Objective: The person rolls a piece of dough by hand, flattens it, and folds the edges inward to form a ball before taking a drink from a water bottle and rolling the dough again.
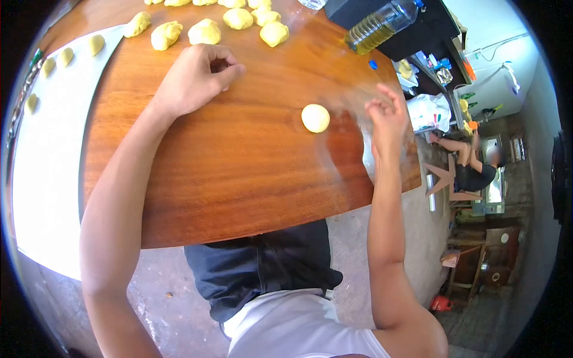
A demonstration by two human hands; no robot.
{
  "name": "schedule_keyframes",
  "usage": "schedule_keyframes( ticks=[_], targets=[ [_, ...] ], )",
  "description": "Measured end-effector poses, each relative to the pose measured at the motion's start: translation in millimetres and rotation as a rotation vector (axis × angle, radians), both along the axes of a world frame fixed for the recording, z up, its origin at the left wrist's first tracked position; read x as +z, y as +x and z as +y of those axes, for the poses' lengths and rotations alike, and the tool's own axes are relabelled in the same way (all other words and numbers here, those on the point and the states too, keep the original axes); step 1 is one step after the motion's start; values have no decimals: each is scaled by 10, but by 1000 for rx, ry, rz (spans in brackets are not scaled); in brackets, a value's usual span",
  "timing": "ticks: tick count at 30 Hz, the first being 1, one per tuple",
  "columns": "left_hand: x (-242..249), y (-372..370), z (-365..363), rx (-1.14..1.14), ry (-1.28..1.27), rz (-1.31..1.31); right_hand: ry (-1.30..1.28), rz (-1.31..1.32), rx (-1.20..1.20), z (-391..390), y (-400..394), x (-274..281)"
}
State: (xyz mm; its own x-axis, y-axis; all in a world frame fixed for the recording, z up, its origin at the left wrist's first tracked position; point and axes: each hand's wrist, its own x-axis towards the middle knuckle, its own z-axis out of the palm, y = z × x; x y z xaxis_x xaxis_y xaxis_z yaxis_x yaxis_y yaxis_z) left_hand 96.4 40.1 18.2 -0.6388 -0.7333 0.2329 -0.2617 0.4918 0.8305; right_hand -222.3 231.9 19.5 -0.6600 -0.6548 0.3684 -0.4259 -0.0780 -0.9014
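Observation:
A smooth pale-yellow dough ball (pixel 315 118) sits on the wooden table (pixel 256 173) between my two hands. My left hand (pixel 200 77) is loosely closed near the table's far side, thumb and fingertips close together, and nothing shows in it. Just beyond its knuckles lies a rougher lump of yellow dough (pixel 205 31), beside another lump (pixel 166 36). To the right of the smooth ball, my right hand (pixel 387 116) is open, fingers bent and apart, apart from the ball. Under that forearm the tabletop carries a whitish, wet-looking or shiny patch.
Several more dough lumps (pixel 239 18) line the far edge. A white sheet (pixel 51 161) on the left bears several small dough pieces (pixel 96 44). An oil bottle (pixel 382 28) and its blue cap (pixel 373 64) are at the far right. Another person (pixel 474 170) sits beyond.

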Motion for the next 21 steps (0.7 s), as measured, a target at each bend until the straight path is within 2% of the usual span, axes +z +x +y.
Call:
schedule_keyframes(
  ticks=[1,3,5,8,12,14,15,17,18,21],
  targets=[
    [-23,3,-27,-13,4,15,173,75,-40,99,-46,-66],
    [-8,-3,-31,-3,9,24,139,128,15,198,108,-122],
    [-3,-17,-24,-8,15,27,155,332,47,229,261,-74],
    [19,-31,-8,-29,59,23,91,366,175,143,299,-115],
    [8,12,-29,-14,31,14,113,401,41,230,142,-130],
    [-5,3,-9,-31,17,28,162,185,82,227,98,-124],
    [-3,-3,-3,-16,21,24,165,184,71,237,75,-127],
    [2,-33,12,-15,19,17,120,276,161,140,223,-78],
    [5,-27,14,-5,25,9,97,412,113,95,253,-115],
    [43,-18,-6,-6,34,-8,7,555,58,78,180,-127]
  ],
)
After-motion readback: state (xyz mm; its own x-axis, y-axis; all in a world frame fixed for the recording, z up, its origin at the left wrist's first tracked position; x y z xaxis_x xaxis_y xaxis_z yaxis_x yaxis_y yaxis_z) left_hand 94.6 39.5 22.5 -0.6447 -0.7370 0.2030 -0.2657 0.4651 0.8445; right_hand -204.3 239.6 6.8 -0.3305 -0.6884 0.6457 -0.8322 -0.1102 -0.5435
